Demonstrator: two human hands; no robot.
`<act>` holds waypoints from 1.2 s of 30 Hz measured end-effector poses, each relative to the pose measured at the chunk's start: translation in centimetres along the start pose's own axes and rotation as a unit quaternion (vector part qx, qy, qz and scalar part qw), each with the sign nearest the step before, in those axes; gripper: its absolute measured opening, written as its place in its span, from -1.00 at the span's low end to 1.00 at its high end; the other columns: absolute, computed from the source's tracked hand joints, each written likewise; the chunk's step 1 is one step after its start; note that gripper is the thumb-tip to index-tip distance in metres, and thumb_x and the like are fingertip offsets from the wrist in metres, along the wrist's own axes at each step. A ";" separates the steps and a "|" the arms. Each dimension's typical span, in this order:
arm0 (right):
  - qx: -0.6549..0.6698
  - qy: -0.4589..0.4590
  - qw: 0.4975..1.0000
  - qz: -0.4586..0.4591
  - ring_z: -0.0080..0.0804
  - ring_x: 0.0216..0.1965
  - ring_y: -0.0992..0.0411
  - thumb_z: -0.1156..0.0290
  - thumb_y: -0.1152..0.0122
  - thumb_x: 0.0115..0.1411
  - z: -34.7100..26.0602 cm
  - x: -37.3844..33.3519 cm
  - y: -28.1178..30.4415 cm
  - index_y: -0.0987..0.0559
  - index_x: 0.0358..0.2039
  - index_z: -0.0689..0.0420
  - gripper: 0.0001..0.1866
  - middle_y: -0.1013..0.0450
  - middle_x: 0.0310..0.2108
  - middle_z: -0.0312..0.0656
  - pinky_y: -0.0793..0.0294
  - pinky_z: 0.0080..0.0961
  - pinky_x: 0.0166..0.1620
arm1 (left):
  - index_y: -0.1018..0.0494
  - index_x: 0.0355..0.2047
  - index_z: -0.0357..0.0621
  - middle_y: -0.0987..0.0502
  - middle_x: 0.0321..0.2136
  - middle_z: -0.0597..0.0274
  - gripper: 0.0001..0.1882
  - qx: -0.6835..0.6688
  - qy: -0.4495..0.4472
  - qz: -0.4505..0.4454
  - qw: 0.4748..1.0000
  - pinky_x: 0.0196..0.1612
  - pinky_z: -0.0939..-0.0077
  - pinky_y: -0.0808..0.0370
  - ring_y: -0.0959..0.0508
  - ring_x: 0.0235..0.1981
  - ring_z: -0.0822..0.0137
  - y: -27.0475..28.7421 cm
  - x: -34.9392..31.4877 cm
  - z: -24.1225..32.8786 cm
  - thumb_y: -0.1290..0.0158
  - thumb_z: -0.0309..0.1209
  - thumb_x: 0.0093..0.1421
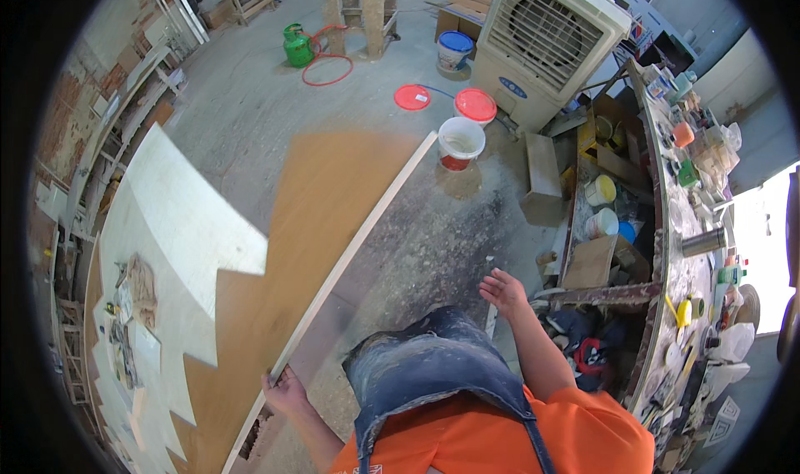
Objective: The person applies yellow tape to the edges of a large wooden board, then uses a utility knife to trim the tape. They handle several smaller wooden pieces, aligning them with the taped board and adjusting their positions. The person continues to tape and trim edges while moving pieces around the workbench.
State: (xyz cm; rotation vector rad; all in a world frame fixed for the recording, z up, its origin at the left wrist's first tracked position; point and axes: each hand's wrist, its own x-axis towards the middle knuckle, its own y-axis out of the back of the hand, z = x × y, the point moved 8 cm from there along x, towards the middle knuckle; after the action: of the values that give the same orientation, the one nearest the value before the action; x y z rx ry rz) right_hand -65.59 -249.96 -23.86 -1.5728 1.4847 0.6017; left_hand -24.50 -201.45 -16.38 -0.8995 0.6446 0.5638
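My left hand (287, 393) grips the pale edge of a brown board (321, 195) near its lower end, its fingers partly hidden by the board. The board is long, with one straight edge and a stepped, zigzag edge on its left side. Beyond that stepped edge lies a large whitish panel (196, 216) with sharp points. Nothing is in my right hand (504, 292), held out over the floor with its fingers apart. A dark, stained apron (442, 366) covers my front over an orange shirt.
A cluttered workbench (679, 224) runs along the right. Ahead stand a white bucket (461, 141), a red-lidded bucket (475, 106) and a large air cooler (546, 37). A green gas cylinder (297, 47) with a red hose is farther off. Tools and a cloth (140, 291) lie at left.
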 end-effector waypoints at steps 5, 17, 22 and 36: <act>0.014 0.031 0.999 0.030 -0.10 -0.16 -0.55 0.24 -0.23 0.32 -10.8 4.5 4.6 -0.47 0.04 0.17 -0.63 -0.53 -0.18 -0.06 -0.63 -0.11 -0.03 | -0.46 -0.04 -0.41 -0.55 -0.04 -0.11 -0.69 -0.009 -0.052 0.023 0.998 0.20 0.00 -0.51 -0.55 0.04 -0.03 -0.7 2.7 -3.9 0.00 -0.37 0.36; -0.136 -0.033 0.990 -0.026 -0.08 -0.14 -0.52 0.20 -0.23 0.32 -27.7 20.4 -2.1 -0.46 0.10 0.12 -0.58 -0.50 -0.11 -0.07 -0.59 -0.14 0.00 | -0.43 0.03 -0.30 -0.53 -0.02 0.09 -0.67 -0.004 -0.168 0.087 0.982 0.15 0.12 -0.50 -0.52 0.02 0.13 -2.2 1.9 -8.9 0.08 -0.31 0.42; -0.206 -0.052 0.977 0.014 -0.17 -0.24 -0.53 0.17 -0.19 0.32 -37.9 25.2 -0.4 -0.49 -0.10 0.05 -0.73 -0.51 -0.27 -0.24 -0.60 -0.17 -0.11 | -0.38 0.09 -0.30 -0.51 0.03 0.10 -0.64 -0.038 -0.226 0.196 0.953 0.21 0.13 -0.44 -0.50 0.05 0.16 -3.0 -2.8 -15.4 0.17 -0.30 0.46; -0.398 -0.006 0.902 -0.166 -0.26 -0.34 -0.54 0.22 -0.19 0.32 -61.6 47.1 -31.8 -0.55 -0.16 0.07 -0.78 -0.53 -0.41 -0.25 -0.59 -0.28 -0.27 | -0.28 0.28 -0.38 -0.36 0.26 -0.14 -0.38 0.015 -0.247 0.333 0.910 0.26 0.15 -0.39 -0.47 0.19 0.04 -13.1 -13.9 -35.9 -0.08 -0.25 0.33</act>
State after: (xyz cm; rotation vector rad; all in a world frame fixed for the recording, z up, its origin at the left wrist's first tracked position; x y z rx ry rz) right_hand -39.90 -329.69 -23.05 -2.3672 0.9437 1.0913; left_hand -34.67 -240.86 -16.19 -0.4514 0.4793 1.3443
